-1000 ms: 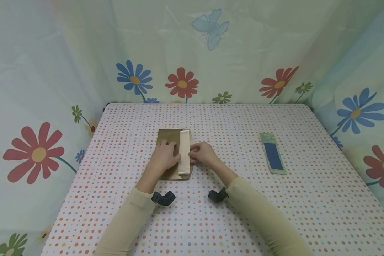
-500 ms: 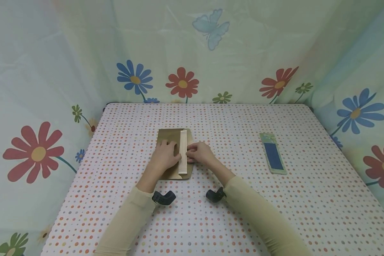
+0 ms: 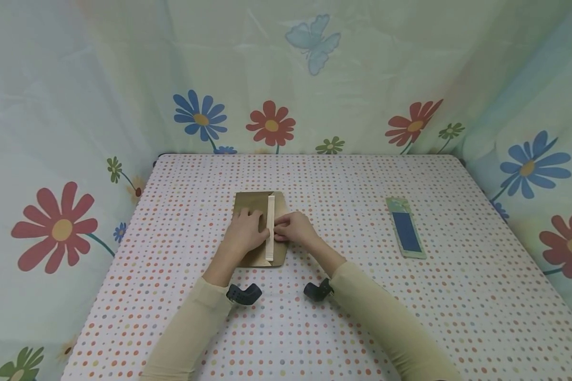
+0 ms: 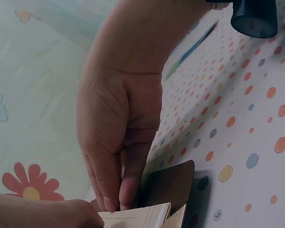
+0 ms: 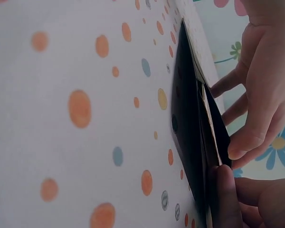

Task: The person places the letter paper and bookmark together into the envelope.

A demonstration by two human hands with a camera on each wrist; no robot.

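Observation:
A brown envelope [image 3: 252, 200] lies on the table, its flap [image 3: 280, 201] spread toward the right. Part of a cream paper stack [image 3: 271, 206] with thin printed lines shows as a narrow strip at the envelope's mouth; the rest is hidden inside. My left hand [image 3: 244, 230] rests on the envelope's body, fingers spread, thumb by the mouth. At the paper's right edge, my right hand [image 3: 294, 228] pinches it between thumb and fingers. The left wrist view shows the right hand [image 4: 116, 137] over the paper [image 4: 137, 216]. In the right wrist view, the left fingers [image 5: 249, 135] touch the envelope.
A green-bordered pack with a dark blue panel [image 3: 407, 233] lies on the right of the table. Polka-dot cloth [image 3: 343, 180] covers the tabletop, and flower-printed curtains [image 3: 362, 79] surround it. Black wrist cameras [image 3: 244, 294] hang below both wrists.
My right hand has moved left with the paper, and its visible strip has become narrower as it slides into the envelope. The left hand has stayed in place.

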